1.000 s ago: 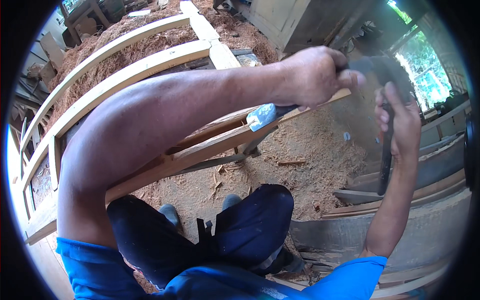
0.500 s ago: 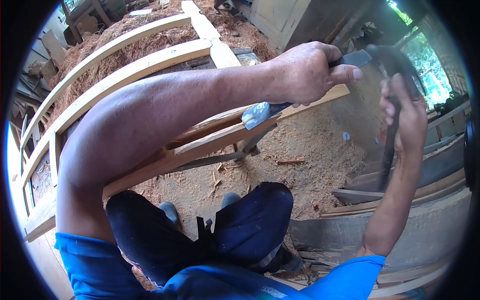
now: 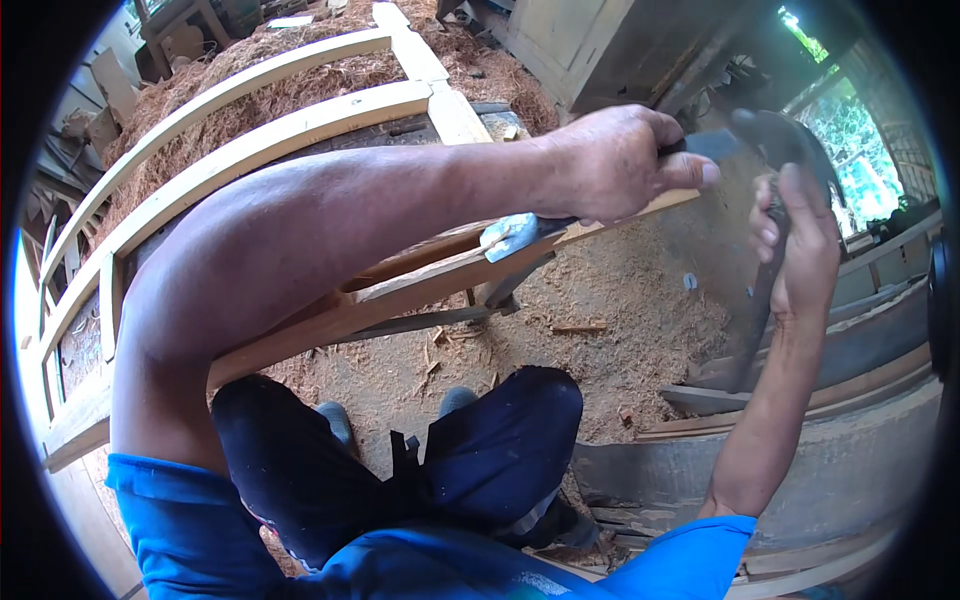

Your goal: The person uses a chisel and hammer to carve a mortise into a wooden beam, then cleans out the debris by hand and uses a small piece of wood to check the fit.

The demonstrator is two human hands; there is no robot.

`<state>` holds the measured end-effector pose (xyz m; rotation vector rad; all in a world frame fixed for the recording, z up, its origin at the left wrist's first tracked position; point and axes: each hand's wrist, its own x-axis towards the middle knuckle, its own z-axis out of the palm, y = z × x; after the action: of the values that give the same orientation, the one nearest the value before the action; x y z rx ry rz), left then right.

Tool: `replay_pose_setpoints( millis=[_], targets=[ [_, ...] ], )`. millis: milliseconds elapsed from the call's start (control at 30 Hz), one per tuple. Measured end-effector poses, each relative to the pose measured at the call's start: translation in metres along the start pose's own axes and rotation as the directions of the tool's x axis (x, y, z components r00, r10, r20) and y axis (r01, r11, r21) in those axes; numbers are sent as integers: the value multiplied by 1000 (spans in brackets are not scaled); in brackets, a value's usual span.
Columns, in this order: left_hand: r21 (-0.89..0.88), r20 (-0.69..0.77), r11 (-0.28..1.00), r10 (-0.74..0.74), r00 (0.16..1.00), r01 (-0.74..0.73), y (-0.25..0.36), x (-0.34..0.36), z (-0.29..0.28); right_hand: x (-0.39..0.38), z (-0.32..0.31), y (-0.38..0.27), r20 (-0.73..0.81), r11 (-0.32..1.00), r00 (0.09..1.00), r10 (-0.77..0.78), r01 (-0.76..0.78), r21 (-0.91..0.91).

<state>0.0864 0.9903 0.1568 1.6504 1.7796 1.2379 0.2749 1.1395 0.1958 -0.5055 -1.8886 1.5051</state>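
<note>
My left hand (image 3: 625, 165) reaches across from the left, closed around a dark bar-like tool (image 3: 708, 146). The tool has a flat grey metal end to the right of my thumb. A pale blue lumpy wrapped end (image 3: 510, 237) shows on the other side of the fist; how it joins the tool is hidden. My right hand (image 3: 805, 240) grips a claw hammer (image 3: 800, 140) by its dark handle, close under the head. The hammer's striking face is right beside the tool's flat end; I cannot tell whether they touch. Below my left forearm lies a pale wooden frame (image 3: 400, 290).
Curved wooden rails (image 3: 290, 130) of the frame stretch to the far left over reddish shavings (image 3: 345, 68). Sawdust (image 3: 620, 300) covers the floor by my knees. Weathered planks (image 3: 690, 480) are piled at the right, and a wooden cabinet (image 3: 570, 45) stands at the back.
The hammer and my right hand have shifted slightly left and down, with the head nearer the tool's end. My left hand keeps its grip, a little lower in the view.
</note>
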Motion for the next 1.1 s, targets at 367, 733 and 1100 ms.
replay_pose_setpoints(
  millis=[367, 733, 1100],
  targets=[
    [49, 22, 999, -9, 1000, 8, -6, -6, -5, -10, 9, 1, 6, 986, 999, 41, -39, -163],
    [-17, 75, 996, -83, 994, 85, -1, -10, -11, -12, 9, 2, -75, 999, 997, 24, -22, 25],
    [26, -29, 999, 23, 999, -22, -2, -18, -15, -21, 30, -4, 0, 982, 999, 53, -52, -180]
  ],
)
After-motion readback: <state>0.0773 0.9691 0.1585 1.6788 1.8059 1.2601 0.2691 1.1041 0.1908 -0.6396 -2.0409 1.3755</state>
